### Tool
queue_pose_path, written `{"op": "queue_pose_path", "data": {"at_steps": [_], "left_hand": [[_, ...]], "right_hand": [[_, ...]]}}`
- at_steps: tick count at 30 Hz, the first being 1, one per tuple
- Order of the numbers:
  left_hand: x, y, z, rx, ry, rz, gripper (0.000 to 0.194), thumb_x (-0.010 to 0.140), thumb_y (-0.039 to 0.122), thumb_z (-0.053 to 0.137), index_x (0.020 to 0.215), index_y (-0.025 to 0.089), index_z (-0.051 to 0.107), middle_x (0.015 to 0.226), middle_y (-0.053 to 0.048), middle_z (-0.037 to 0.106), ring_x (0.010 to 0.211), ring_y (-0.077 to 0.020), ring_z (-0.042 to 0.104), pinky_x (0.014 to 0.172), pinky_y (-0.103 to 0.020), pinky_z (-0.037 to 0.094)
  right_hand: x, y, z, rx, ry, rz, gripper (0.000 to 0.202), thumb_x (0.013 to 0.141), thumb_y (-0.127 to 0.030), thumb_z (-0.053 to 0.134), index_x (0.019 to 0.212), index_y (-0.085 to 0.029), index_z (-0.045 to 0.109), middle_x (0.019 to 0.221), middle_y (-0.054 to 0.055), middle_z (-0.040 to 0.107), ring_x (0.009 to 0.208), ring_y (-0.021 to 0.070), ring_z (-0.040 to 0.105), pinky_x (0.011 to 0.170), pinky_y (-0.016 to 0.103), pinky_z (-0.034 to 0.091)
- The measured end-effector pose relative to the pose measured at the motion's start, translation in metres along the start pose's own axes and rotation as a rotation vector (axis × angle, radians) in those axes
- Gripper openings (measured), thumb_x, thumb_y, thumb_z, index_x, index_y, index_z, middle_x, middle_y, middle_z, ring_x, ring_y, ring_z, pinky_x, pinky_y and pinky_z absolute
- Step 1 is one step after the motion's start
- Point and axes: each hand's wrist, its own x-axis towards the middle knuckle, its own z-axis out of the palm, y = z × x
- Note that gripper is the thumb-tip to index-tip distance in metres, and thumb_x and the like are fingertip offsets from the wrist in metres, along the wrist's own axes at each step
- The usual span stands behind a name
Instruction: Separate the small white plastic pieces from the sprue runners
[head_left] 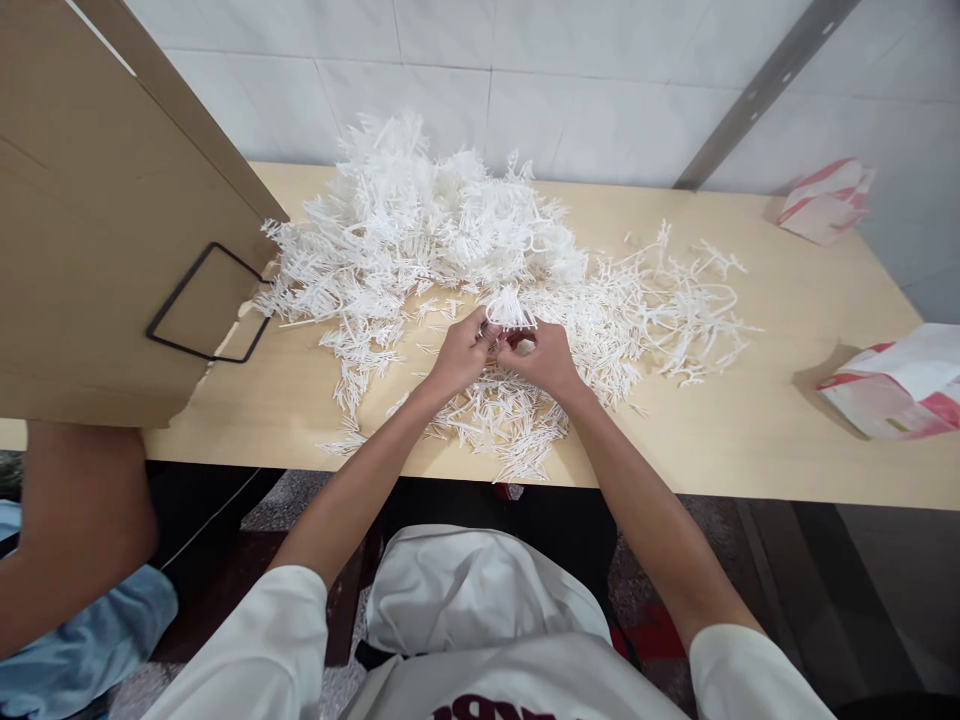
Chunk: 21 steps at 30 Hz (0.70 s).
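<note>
My left hand (463, 350) and my right hand (546, 358) meet over the table, fingers closed in pinches. Between them is a bunch of thin white plastic sprigs (510, 307), fanned upward; my left fingers grip its lower end. The right thumb and forefinger press close beside it, and what they pinch is too small to make out. Behind my hands rises a big heap of similar white branched sprigs (450, 220). Around and below my wrists lie many short loose white sticks (517, 425). Bare curved stems (694, 310) are gathered to the right.
A large cardboard sheet (112, 230) stands on the left with a black wire frame (210, 300) at its lower edge. Beyond it shows another person's arm (90, 500). Two red-and-white paper bags (896, 385) sit at the right of the wooden table (750, 440). A tiled wall (600, 90) borders the back.
</note>
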Motion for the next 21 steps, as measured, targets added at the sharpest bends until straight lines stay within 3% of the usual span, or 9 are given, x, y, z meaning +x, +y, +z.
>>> {"op": "queue_pose_path", "data": {"at_steps": [4, 6, 10, 15, 18, 21], "left_hand": [[-0.0011, 0.0037, 0.0017, -0.087, 0.008, -0.043, 0.023, 0.092, 0.04, 0.055, 0.082, 0.019, 0.056, 0.073, 0.0, 0.061, 0.068, -0.0128, 0.056, 0.068, -0.026, 0.043], [-0.0012, 0.0066, 0.001, -0.15, 0.032, -0.045, 0.029, 0.092, 0.044, 0.054, 0.078, 0.019, 0.053, 0.068, 0.001, 0.058, 0.064, -0.0117, 0.054, 0.065, -0.025, 0.043], [0.0, 0.0101, -0.0028, -0.211, 0.091, -0.049, 0.036, 0.089, 0.053, 0.057, 0.076, 0.019, 0.052, 0.066, 0.002, 0.054, 0.061, -0.01, 0.051, 0.06, -0.025, 0.041], [0.0017, 0.0065, -0.0021, -0.244, 0.129, -0.068, 0.04, 0.084, 0.056, 0.062, 0.074, 0.019, 0.05, 0.068, 0.002, 0.051, 0.062, -0.0092, 0.047, 0.06, -0.024, 0.04], [0.0017, 0.0058, 0.0021, -0.334, 0.077, -0.112, 0.037, 0.084, 0.052, 0.063, 0.075, 0.019, 0.051, 0.07, 0.002, 0.052, 0.063, -0.0089, 0.049, 0.061, -0.024, 0.042], [0.0025, 0.0099, 0.0032, -0.489, 0.042, -0.245, 0.028, 0.087, 0.038, 0.061, 0.073, 0.018, 0.049, 0.066, 0.003, 0.05, 0.056, -0.0067, 0.046, 0.056, -0.022, 0.039]], "right_hand": [[-0.001, 0.0041, 0.0029, 0.12, 0.139, 0.023, 0.016, 0.067, -0.022, 0.061, 0.063, -0.022, 0.046, 0.052, -0.007, 0.046, 0.051, 0.0081, 0.04, 0.051, 0.025, 0.036], [-0.0007, 0.0047, 0.0025, 0.211, 0.169, 0.02, 0.014, 0.069, -0.021, 0.058, 0.064, -0.022, 0.045, 0.056, -0.006, 0.049, 0.054, 0.009, 0.044, 0.055, 0.025, 0.04], [0.0002, -0.0009, -0.0006, 0.336, 0.045, -0.008, 0.005, 0.079, -0.024, 0.056, 0.079, -0.021, 0.06, 0.078, 0.0, 0.065, 0.07, 0.0126, 0.06, 0.07, 0.029, 0.05], [-0.0005, -0.0039, 0.0009, 0.268, -0.015, -0.01, 0.013, 0.079, -0.034, 0.064, 0.08, -0.021, 0.062, 0.075, 0.0, 0.066, 0.066, 0.0117, 0.058, 0.066, 0.027, 0.048], [-0.0006, 0.0004, 0.0036, 0.273, -0.007, -0.007, 0.007, 0.076, -0.027, 0.063, 0.076, -0.021, 0.06, 0.07, -0.002, 0.064, 0.063, 0.0113, 0.057, 0.065, 0.027, 0.048], [-0.0004, 0.0028, 0.0032, 0.393, -0.041, 0.042, 0.006, 0.077, -0.024, 0.059, 0.073, -0.021, 0.055, 0.07, -0.002, 0.063, 0.067, 0.0119, 0.059, 0.067, 0.028, 0.049]]}}
